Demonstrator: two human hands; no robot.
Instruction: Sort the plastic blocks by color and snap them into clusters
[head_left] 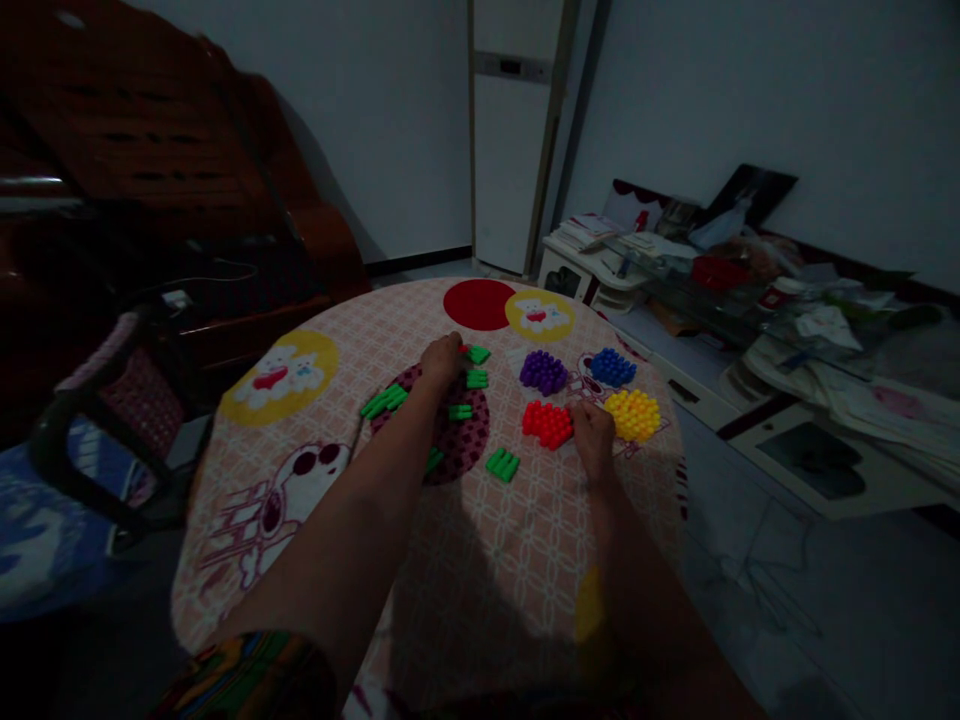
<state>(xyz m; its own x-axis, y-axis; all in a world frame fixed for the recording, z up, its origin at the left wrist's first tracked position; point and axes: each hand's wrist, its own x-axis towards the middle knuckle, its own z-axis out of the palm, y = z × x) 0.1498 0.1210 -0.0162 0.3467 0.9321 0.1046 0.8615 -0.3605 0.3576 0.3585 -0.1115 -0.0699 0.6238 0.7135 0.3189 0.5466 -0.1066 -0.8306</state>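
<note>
My left hand (442, 360) reaches to the far part of the round table, its fingers closed in a pinch. A small red piece (463, 349) shows at its fingertips, beside a group of green stick-like pieces (478, 355). My right hand (595, 430) is closed at the right edge of a cluster of red knobbed pieces (547, 425); what its fingers hold, if anything, is hidden. A yellow cluster (634, 415) lies just right of that hand. Farther back are a purple cluster (543, 371) and a blue cluster (613, 367). More green pieces (502, 464) lie nearer me.
A patterned cloth covers the table (495, 560). At left stand a chair (112, 430) and a wooden sofa (172, 180). Along the right wall runs a cluttered low cabinet (810, 450). A tall white unit (510, 150) stands in the corner. The room is dim.
</note>
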